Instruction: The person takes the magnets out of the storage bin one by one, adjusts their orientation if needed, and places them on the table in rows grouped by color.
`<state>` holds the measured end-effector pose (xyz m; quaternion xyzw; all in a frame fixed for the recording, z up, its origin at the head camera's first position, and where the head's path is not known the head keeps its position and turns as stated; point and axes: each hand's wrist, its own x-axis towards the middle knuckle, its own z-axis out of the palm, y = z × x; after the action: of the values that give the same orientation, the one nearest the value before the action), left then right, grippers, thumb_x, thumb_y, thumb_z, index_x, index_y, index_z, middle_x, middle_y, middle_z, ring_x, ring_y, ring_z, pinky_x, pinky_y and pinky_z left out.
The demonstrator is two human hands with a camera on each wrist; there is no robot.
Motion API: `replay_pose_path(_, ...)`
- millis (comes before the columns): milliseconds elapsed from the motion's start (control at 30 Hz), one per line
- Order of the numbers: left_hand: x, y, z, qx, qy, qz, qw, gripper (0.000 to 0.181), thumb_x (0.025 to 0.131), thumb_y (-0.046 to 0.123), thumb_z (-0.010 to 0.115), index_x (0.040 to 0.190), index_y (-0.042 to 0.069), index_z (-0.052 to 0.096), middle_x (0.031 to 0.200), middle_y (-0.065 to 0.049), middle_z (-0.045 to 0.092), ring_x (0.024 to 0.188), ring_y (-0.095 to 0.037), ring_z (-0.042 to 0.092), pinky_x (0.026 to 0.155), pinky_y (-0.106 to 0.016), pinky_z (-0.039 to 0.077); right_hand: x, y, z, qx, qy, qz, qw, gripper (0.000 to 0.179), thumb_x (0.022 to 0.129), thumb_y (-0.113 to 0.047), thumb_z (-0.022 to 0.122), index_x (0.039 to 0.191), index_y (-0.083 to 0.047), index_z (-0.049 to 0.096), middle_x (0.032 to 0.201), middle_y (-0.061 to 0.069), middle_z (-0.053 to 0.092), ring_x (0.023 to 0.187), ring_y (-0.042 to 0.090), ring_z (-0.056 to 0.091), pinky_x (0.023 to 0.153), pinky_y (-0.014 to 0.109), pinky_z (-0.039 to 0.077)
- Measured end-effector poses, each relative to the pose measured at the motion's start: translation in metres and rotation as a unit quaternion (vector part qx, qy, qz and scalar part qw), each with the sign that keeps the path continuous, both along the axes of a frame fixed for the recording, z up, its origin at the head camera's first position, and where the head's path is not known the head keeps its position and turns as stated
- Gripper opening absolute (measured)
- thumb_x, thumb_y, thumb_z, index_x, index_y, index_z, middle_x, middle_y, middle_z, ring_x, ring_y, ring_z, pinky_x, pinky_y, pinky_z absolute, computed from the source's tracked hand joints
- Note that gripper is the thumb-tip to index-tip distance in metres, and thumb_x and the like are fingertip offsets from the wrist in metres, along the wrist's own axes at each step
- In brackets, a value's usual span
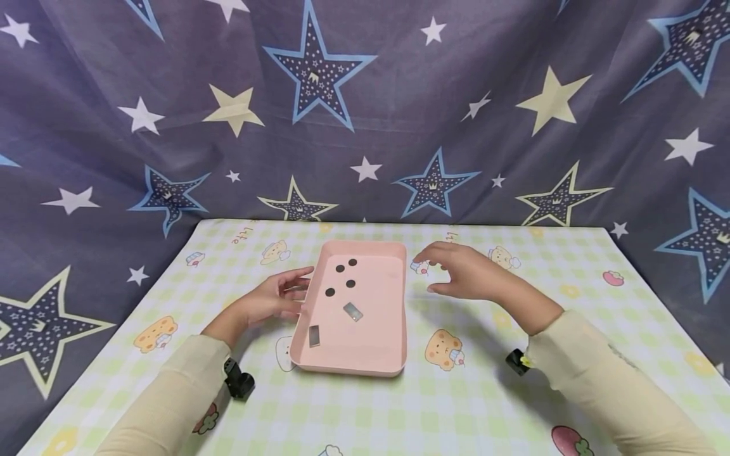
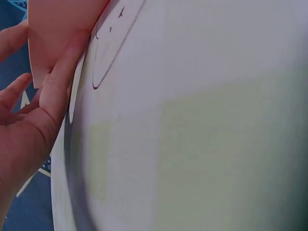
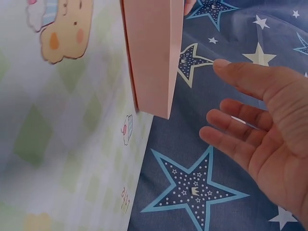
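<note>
A pink rectangular tray (image 1: 376, 329) lies on the table; its outer wall (image 2: 62, 38) shows in the left wrist view. Inside it are several small black discs (image 1: 350, 284) toward the far left. Nearer its front lie two small rectangular pieces, one shiny silver (image 1: 353, 311) and one darker grey (image 1: 315, 336) by the left wall. My left hand (image 1: 274, 296) rests with relaxed fingers against the tray's left side. Beyond the right rim my right hand (image 1: 464, 271) hovers, fingers loosely bent and holding nothing; the right wrist view shows its palm (image 3: 279, 139) apart from the tray.
A green-and-white checked cloth (image 1: 485, 405) with cartoon prints covers the table. Behind the table's far edge hangs a dark star-patterned curtain (image 1: 388, 120). Black devices sit at the left wrist (image 1: 238, 382) and right wrist (image 1: 518, 361).
</note>
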<state>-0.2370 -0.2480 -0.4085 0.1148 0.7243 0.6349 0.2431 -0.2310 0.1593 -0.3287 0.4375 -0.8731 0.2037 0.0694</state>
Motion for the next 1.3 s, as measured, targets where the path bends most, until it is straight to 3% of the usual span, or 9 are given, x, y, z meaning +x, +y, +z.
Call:
replay_pose_path(100, 0.001, -0.001, 0.0, 0.006, -0.025, -0.004, 0.9997, 0.089, 0.083, -0.008, 0.068, 0.156, 0.007, 0.02, 0.151, -0.027, 0.027, 0.132, -0.039, 0.041, 0.086, -0.045, 0.055, -0.002, -0.004, 0.0, -0.001, 0.0, 0.011, 0.9999, 0.048, 0.076, -0.005, 0.082, 0.12, -0.002, 0.064, 0.113, 0.008, 0.064, 0.095, 0.023, 0.062, 0.082, 0.038, 0.053)
replay_pose_path(267, 0.001, -0.001, 0.0, 0.013, -0.033, -0.013, 0.9993, 0.089, 0.085, -0.006, 0.067, 0.157, 0.008, 0.017, 0.152, -0.027, 0.026, 0.129, -0.034, 0.045, 0.086, -0.047, 0.054, -0.004, -0.012, 0.003, -0.002, -0.003, 0.019, 0.9998, 0.049, 0.076, -0.006, 0.083, 0.121, -0.002, 0.064, 0.113, 0.009, 0.064, 0.093, 0.021, 0.063, 0.079, 0.036, 0.053)
replay_pose_path(600, 0.0, 0.0, 0.0, 0.013, -0.036, -0.014, 0.9992, 0.087, 0.086, -0.005, 0.067, 0.157, 0.007, 0.017, 0.151, -0.029, 0.027, 0.117, -0.028, 0.054, 0.086, -0.048, 0.054, -0.008, -0.025, 0.006, 0.013, -0.025, 0.003, 0.9996, 0.046, 0.077, -0.008, 0.081, 0.119, -0.003, 0.064, 0.114, 0.009, 0.065, 0.093, 0.023, 0.064, 0.079, 0.034, 0.054)
replay_pose_path(933, -0.001, 0.001, -0.001, 0.014, -0.042, -0.012, 0.999, 0.087, 0.087, -0.006, 0.065, 0.157, 0.009, 0.016, 0.153, -0.027, 0.025, 0.125, -0.031, 0.049, 0.087, -0.048, 0.054, -0.018, -0.039, 0.006, 0.012, -0.056, 0.002, 0.9983, 0.042, 0.079, -0.007, 0.08, 0.118, -0.005, 0.066, 0.116, 0.007, 0.066, 0.097, 0.023, 0.064, 0.077, 0.031, 0.054)
replay_pose_path(1300, -0.001, 0.0, -0.001, 0.011, -0.037, -0.011, 0.9992, 0.086, 0.088, -0.006, 0.065, 0.157, 0.008, 0.016, 0.15, -0.028, 0.029, 0.116, -0.027, 0.055, 0.086, -0.048, 0.054, -0.028, -0.057, 0.011, 0.019, -0.081, 0.016, 0.9964, 0.037, 0.077, -0.004, 0.079, 0.113, -0.005, 0.069, 0.111, 0.008, 0.067, 0.095, 0.025, 0.064, 0.078, 0.031, 0.054)
